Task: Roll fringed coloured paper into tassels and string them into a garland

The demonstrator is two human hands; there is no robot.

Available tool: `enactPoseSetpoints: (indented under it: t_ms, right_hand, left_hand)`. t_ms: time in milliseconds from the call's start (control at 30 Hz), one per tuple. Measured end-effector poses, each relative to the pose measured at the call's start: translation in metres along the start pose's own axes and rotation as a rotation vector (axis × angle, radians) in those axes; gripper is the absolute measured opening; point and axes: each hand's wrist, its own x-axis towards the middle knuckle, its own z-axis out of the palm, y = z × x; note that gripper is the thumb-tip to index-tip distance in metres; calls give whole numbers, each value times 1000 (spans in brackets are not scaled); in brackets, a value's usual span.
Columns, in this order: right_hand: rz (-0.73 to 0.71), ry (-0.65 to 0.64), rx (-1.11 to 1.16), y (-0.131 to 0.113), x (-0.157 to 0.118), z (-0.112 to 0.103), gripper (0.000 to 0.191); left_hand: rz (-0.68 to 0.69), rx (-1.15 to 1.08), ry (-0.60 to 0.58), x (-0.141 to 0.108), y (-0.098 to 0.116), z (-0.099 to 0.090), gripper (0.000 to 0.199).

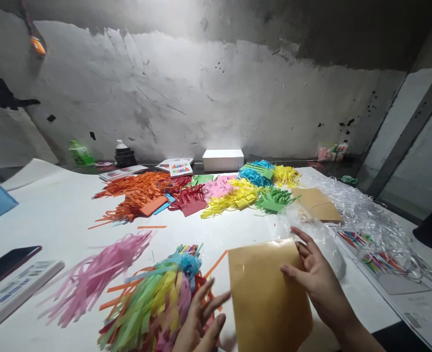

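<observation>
My right hand [316,278] pinches a flat brown paper envelope [267,298] by its upper right edge, thumb in front and fingers behind. Close to the envelope's left edge is my left hand [205,318], fingers spread and holding nothing; whether a fingertip touches the paper I cannot tell. Left of that hand lies a bundle of multicolored paper tassels [153,298], green, yellow, pink and red, with a blue crinkled top. A loose pink tassel [106,274] rests farther left. The lower end of the envelope runs out of the view.
Cut tissue fringes in orange [135,190], yellow [234,198] and green [274,199] lie across the back. A white box [223,160] stands by the wall. Clear plastic strands [362,220] and another brown paper piece [316,203] are at right. A phone [9,264] lies at left.
</observation>
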Motion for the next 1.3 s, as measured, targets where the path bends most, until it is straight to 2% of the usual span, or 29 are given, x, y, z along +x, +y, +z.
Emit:
enactPoseSetpoints:
  t_ms: [67,133,267,400,533,633,833,900,1000,1033,1067,1100,1167,1233,1300]
  right_hand:
    - [-19,30,-40,-4,-19,0,88]
    - [3,3,-52,-5,-36,2,87]
    - [30,38,-44,-2,-62,7,90]
    - [-18,71,-38,6,-78,3,84]
    - [-122,87,-168,17,-86,-16,59]
    - [-130,56,-322,23,-89,-30,36]
    - [-79,1,-514,27,-90,-51,29]
    - [-182,7,-685,25,-87,-54,32]
    - [-582,194,-1061,16,-84,-47,35]
    - [-728,220,-1158,12,-84,-41,34]
    - [-856,186,-1221,7,-84,-32,33]
    - [-949,91,-1257,3,-83,-22,32]
    - [-1032,-175,-1278,-2,-82,1,34]
    - [-1001,-351,-1256,-4,-79,23,34]
    - [-900,-457,-1175,-3,-75,36,31]
  left_hand:
    - [60,47,98,-3,2,2,72]
    - [72,57,130,-6,7,9,81]
    - [-39,-93,78,-15,15,26,89]
    - [-116,-209,49,-23,21,31,93]
    - [-91,-193,62,-30,27,30,87]
    - [-61,-155,38,-35,29,31,78]
    - [-16,-10,-37,-41,32,28,57]
    - [-22,-3,-42,-42,31,27,56]
    - [-34,-51,-74,-43,28,28,62]
    - [-32,-59,-87,-43,27,29,64]
    - [-27,-60,-102,-44,26,31,65]
    - [-20,-60,-120,-44,25,32,66]
    - [-1,-56,-168,-46,24,34,65]
    - [24,-43,-220,-47,26,34,65]
    - [51,23,-251,-47,30,31,64]
